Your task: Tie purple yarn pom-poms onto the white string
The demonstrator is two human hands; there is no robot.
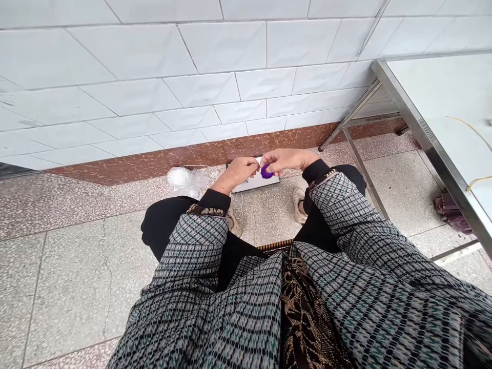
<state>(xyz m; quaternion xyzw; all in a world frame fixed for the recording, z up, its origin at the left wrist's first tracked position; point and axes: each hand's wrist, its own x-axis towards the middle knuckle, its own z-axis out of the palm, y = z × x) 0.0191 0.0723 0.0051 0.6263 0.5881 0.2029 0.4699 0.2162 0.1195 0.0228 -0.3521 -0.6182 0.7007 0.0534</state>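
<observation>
My right hand pinches a purple ball; my left hand narrows beside it, holding I can't tell what. A gentle grip should suit.

It was a plain indoor room of unclear use: a white-tiled wall rose behind, reddish-brown skirting lined the far edge of the speckled floor, and a metal-framed table stood rightward

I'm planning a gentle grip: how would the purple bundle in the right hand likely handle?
The purple bundle looks fuzzy, so it would probably squash rather than break. Small beside the right hand, it is likely light. Its roundish outline suggests it might roll.
</observation>
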